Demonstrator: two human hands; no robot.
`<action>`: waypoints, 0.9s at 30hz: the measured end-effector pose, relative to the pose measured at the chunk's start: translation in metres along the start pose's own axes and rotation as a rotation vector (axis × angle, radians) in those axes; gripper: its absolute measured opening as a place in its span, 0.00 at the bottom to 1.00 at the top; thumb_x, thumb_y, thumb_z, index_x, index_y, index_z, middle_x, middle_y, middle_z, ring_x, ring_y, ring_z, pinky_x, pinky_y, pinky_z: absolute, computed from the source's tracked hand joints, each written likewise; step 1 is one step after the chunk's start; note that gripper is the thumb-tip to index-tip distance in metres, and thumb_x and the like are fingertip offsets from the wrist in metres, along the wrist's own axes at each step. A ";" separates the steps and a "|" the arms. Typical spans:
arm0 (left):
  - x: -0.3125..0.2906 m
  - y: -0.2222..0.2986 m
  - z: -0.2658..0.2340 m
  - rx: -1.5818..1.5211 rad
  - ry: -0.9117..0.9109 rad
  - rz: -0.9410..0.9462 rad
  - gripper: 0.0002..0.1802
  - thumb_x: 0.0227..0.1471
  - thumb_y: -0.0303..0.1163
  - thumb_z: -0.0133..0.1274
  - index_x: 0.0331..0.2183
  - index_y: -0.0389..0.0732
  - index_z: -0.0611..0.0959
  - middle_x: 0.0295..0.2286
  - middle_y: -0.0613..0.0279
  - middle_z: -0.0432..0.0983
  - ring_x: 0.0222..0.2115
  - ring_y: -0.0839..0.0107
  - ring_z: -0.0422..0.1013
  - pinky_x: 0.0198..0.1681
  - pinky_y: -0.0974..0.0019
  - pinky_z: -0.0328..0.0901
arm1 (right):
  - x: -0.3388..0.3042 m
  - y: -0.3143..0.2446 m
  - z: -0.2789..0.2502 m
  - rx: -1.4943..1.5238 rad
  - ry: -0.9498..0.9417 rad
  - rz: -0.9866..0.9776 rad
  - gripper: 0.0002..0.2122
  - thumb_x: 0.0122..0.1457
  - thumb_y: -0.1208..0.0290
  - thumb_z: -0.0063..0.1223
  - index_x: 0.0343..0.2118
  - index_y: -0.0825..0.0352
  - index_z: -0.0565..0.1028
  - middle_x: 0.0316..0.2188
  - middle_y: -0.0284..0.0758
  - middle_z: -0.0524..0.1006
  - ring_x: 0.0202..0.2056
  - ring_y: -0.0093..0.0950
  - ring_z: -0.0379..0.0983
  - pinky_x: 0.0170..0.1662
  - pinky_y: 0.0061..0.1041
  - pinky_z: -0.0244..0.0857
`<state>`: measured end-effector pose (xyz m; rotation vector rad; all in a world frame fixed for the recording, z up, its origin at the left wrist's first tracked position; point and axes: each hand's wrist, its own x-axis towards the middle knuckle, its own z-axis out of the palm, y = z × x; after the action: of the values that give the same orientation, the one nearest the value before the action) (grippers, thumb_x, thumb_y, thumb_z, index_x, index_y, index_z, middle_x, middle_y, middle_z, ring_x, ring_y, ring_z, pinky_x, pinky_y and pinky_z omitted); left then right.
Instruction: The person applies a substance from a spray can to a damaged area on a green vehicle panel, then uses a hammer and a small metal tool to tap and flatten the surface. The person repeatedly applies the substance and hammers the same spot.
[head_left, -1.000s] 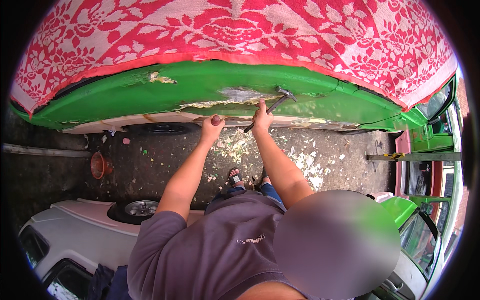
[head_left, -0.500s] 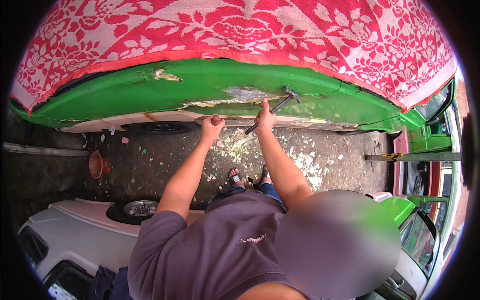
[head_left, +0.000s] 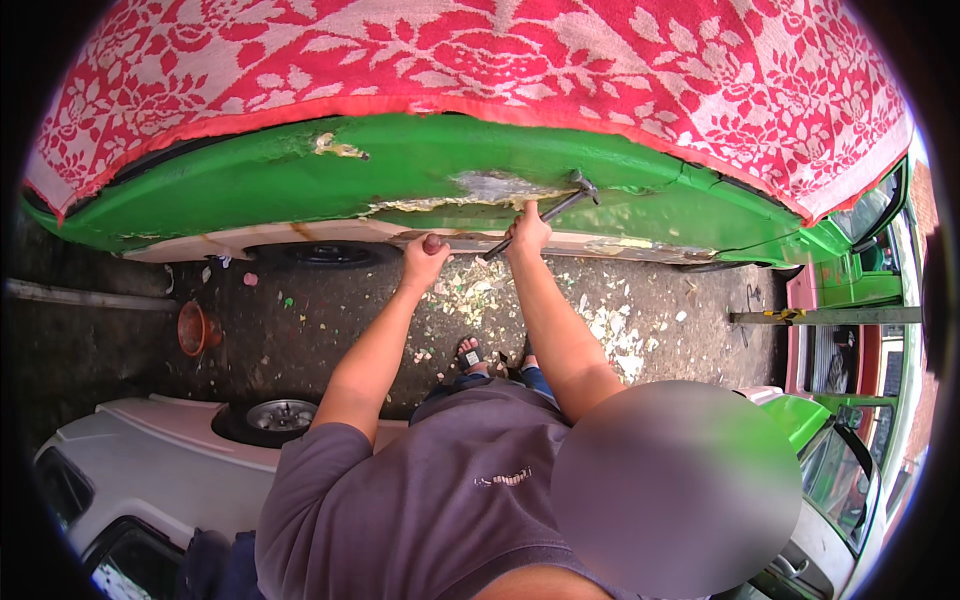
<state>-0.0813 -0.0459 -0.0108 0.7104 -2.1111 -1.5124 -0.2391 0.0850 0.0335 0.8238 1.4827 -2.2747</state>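
Note:
My right hand [head_left: 530,236] is closed around the dark shaft of a hammer [head_left: 568,203]. The hammer's head is up by a green car body panel [head_left: 420,160], just right of a scraped patch; I cannot tell if it touches. My left hand [head_left: 424,266] is wrapped round a tool with a rounded brown handle end [head_left: 432,243], held low near the panel's pale lower edge. The rest of that tool is hidden. The scraped patch [head_left: 500,186] shows bare grey metal with ragged yellowish filler along its lower side.
A red and white floral blanket [head_left: 480,60] covers the top of the green vehicle. Pale chips [head_left: 615,335] litter the floor by my feet. An orange bucket [head_left: 198,328] lies at the left. Behind me stands a pale car [head_left: 150,450]; a metal bar [head_left: 830,315] is at right.
The hammer has tilted slightly, its handle end shifting a little left and up. My left hand stays in almost the same place.

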 end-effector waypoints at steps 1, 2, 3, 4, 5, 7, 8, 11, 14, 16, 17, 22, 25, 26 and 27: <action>-0.001 0.001 -0.001 -0.008 0.003 -0.003 0.14 0.44 0.31 0.60 0.21 0.34 0.72 0.15 0.64 0.64 0.20 0.77 0.59 0.25 0.66 0.61 | 0.001 -0.001 0.002 -0.015 0.013 -0.016 0.12 0.52 0.67 0.56 0.21 0.61 0.63 0.12 0.29 0.61 0.11 0.22 0.54 0.15 0.26 0.51; -0.002 0.002 -0.002 -0.015 0.005 -0.007 0.14 0.44 0.31 0.60 0.21 0.35 0.72 0.15 0.65 0.64 0.20 0.77 0.58 0.25 0.66 0.61 | 0.002 -0.002 0.003 -0.030 0.026 -0.032 0.12 0.52 0.68 0.56 0.20 0.61 0.63 0.12 0.29 0.62 0.11 0.23 0.54 0.15 0.26 0.51; -0.002 0.003 -0.003 -0.024 0.008 -0.009 0.14 0.44 0.31 0.60 0.20 0.35 0.72 0.15 0.65 0.64 0.20 0.77 0.58 0.25 0.66 0.60 | 0.002 -0.003 0.004 -0.045 0.038 -0.050 0.13 0.52 0.68 0.56 0.20 0.61 0.62 0.13 0.29 0.62 0.11 0.23 0.55 0.15 0.27 0.51; -0.003 0.003 -0.004 -0.026 0.007 -0.019 0.14 0.44 0.31 0.60 0.20 0.35 0.72 0.15 0.65 0.64 0.20 0.77 0.58 0.25 0.66 0.60 | 0.002 -0.003 0.005 -0.042 0.043 -0.054 0.12 0.52 0.69 0.56 0.20 0.61 0.62 0.12 0.29 0.62 0.11 0.23 0.55 0.15 0.27 0.52; -0.004 0.003 -0.005 -0.028 0.006 -0.028 0.14 0.43 0.31 0.60 0.20 0.35 0.72 0.15 0.65 0.63 0.20 0.78 0.58 0.25 0.66 0.60 | 0.001 -0.003 0.005 -0.039 0.048 -0.058 0.12 0.52 0.69 0.56 0.20 0.61 0.62 0.12 0.30 0.63 0.11 0.23 0.55 0.15 0.26 0.52; -0.005 0.002 -0.005 -0.020 0.009 -0.026 0.14 0.44 0.31 0.60 0.20 0.35 0.72 0.15 0.66 0.63 0.20 0.78 0.58 0.25 0.66 0.60 | 0.002 -0.004 0.005 -0.032 0.042 -0.062 0.12 0.52 0.70 0.56 0.20 0.62 0.62 0.13 0.30 0.63 0.11 0.23 0.56 0.15 0.26 0.52; -0.005 0.002 -0.004 -0.008 0.012 -0.014 0.14 0.44 0.31 0.60 0.21 0.35 0.72 0.15 0.66 0.63 0.19 0.78 0.58 0.25 0.67 0.60 | 0.002 -0.004 0.004 -0.027 0.031 -0.060 0.12 0.52 0.70 0.56 0.21 0.62 0.62 0.13 0.30 0.63 0.11 0.23 0.56 0.15 0.26 0.53; -0.003 0.007 0.000 -0.024 0.023 -0.010 0.14 0.44 0.29 0.59 0.18 0.37 0.70 0.15 0.68 0.62 0.19 0.78 0.58 0.25 0.68 0.59 | 0.004 -0.004 0.003 -0.011 0.018 -0.062 0.11 0.51 0.71 0.56 0.22 0.62 0.63 0.12 0.28 0.62 0.10 0.22 0.55 0.13 0.25 0.51; 0.001 0.019 0.000 -0.059 0.015 0.016 0.15 0.45 0.28 0.59 0.17 0.38 0.69 0.15 0.70 0.61 0.19 0.79 0.57 0.25 0.68 0.58 | 0.004 -0.006 0.001 0.001 -0.003 -0.065 0.11 0.51 0.73 0.56 0.23 0.61 0.63 0.12 0.27 0.61 0.10 0.21 0.55 0.13 0.24 0.51; 0.005 0.024 -0.004 -0.050 0.009 0.040 0.15 0.45 0.28 0.59 0.18 0.37 0.68 0.15 0.69 0.60 0.19 0.79 0.56 0.24 0.68 0.57 | 0.003 -0.004 -0.001 0.028 -0.028 -0.067 0.10 0.52 0.73 0.54 0.23 0.61 0.62 0.12 0.27 0.60 0.10 0.21 0.54 0.14 0.24 0.51; 0.007 0.026 -0.007 -0.033 0.008 0.051 0.15 0.45 0.29 0.59 0.18 0.37 0.68 0.15 0.68 0.59 0.19 0.79 0.55 0.24 0.68 0.57 | 0.003 -0.003 -0.002 0.050 -0.043 -0.070 0.10 0.53 0.74 0.54 0.23 0.61 0.62 0.12 0.27 0.60 0.10 0.21 0.54 0.14 0.25 0.51; 0.022 0.036 -0.009 -0.117 0.054 0.141 0.17 0.46 0.26 0.58 0.17 0.38 0.66 0.15 0.70 0.56 0.19 0.80 0.52 0.22 0.69 0.54 | 0.017 0.005 -0.020 0.104 -0.264 -0.082 0.10 0.54 0.76 0.50 0.22 0.61 0.61 0.12 0.27 0.58 0.11 0.22 0.53 0.15 0.25 0.51; 0.027 0.051 -0.008 -0.179 0.046 0.161 0.17 0.47 0.25 0.58 0.17 0.39 0.66 0.15 0.72 0.57 0.20 0.81 0.53 0.23 0.70 0.54 | 0.020 0.008 -0.026 0.096 -0.296 -0.096 0.10 0.53 0.76 0.49 0.20 0.62 0.61 0.12 0.28 0.59 0.11 0.23 0.54 0.16 0.25 0.52; 0.029 0.056 -0.009 -0.186 0.030 0.145 0.16 0.47 0.24 0.58 0.17 0.39 0.67 0.16 0.72 0.59 0.20 0.82 0.55 0.24 0.71 0.55 | 0.021 0.008 -0.027 0.093 -0.309 -0.099 0.10 0.53 0.77 0.49 0.20 0.62 0.61 0.12 0.29 0.59 0.12 0.23 0.54 0.16 0.25 0.52; 0.031 0.060 -0.009 -0.194 0.017 0.131 0.16 0.48 0.24 0.58 0.17 0.39 0.67 0.16 0.73 0.61 0.21 0.82 0.56 0.24 0.71 0.55 | 0.022 0.007 -0.027 0.089 -0.324 -0.101 0.10 0.53 0.77 0.49 0.20 0.62 0.61 0.12 0.29 0.59 0.12 0.23 0.55 0.16 0.25 0.52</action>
<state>-0.1078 -0.0562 0.0506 0.5035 -1.9252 -1.6051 -0.2445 0.1075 0.0069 0.3829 1.3097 -2.4223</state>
